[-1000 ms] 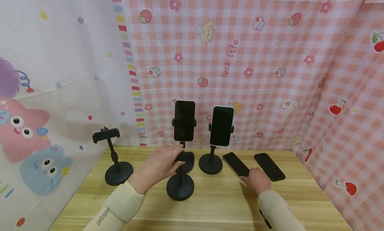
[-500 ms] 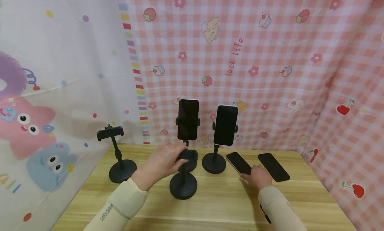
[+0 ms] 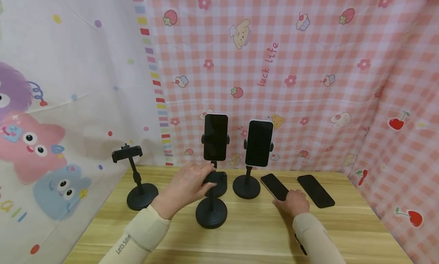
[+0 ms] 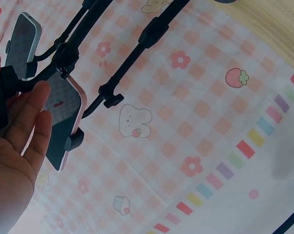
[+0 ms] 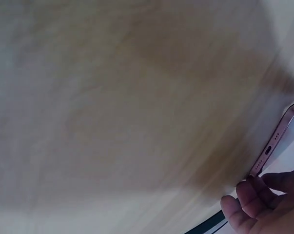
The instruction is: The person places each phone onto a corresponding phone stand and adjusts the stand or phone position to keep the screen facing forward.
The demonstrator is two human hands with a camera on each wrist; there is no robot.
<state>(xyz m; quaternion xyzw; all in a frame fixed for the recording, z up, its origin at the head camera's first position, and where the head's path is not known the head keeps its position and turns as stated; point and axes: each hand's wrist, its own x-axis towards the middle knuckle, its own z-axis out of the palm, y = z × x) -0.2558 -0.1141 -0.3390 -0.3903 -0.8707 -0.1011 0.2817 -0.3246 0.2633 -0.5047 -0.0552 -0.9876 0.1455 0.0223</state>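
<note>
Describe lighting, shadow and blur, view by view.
Head: bright and fairly sharp, with a soft shadow on the wooden table beside the right hand; left wrist: dimmer, a reddish reflection in the mounted phone; right wrist: dim, wood grain smeared, the gripped phone clearer.

Black stand (image 3: 211, 213), dark-faced phone (image 3: 274, 186), edge (image 5: 276, 136) seemingly pink, pink-checked backdrop (image 3: 205, 92)

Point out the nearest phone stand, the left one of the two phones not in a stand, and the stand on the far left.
Nearest phone stand (image 3: 211, 213): head view, on its round base.
Left loose phone (image 3: 274, 187): head view, on its dark screen.
Far left stand (image 3: 136, 177): head view, midway up its post.
</note>
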